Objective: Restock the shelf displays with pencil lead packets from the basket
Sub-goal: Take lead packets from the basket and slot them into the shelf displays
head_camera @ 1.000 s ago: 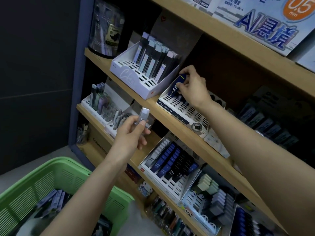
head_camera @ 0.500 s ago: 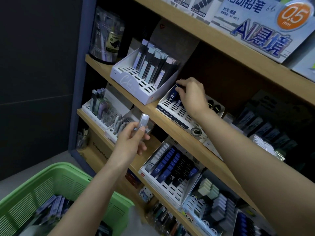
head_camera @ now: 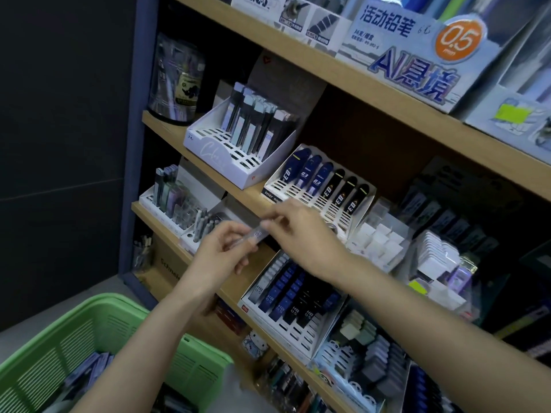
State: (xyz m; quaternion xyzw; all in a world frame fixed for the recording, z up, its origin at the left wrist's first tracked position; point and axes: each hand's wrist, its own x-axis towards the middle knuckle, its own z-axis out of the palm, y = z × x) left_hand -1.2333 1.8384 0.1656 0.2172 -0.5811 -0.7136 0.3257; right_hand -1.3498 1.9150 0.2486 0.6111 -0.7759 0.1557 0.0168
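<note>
A clear, greyish lead packet [head_camera: 255, 234] is held between both hands in front of the middle shelf edge. My left hand [head_camera: 220, 251] grips its lower end and my right hand [head_camera: 301, 231] pinches its upper end. Just behind, a white slotted display [head_camera: 317, 186] holds three blue and three black lead packets standing upright. Left of it, a taller white display [head_camera: 238, 144] carries grey and black packets. The green basket [head_camera: 98, 338] at lower left holds several more packets, partly hidden by my left forearm.
Wooden shelves [head_camera: 357, 84] rise to the right. A white tray [head_camera: 290, 296] of blue and black HB packets sits on the lower shelf beside eraser displays [head_camera: 378, 245]. A clear round tub [head_camera: 177, 81] stands at the shelf's left end. A dark wall lies to the left.
My right hand left the blue packet standing in the slotted display and came down to the clear packet. My left hand kept hold of that packet and lowered slightly. The camera tilted up.
</note>
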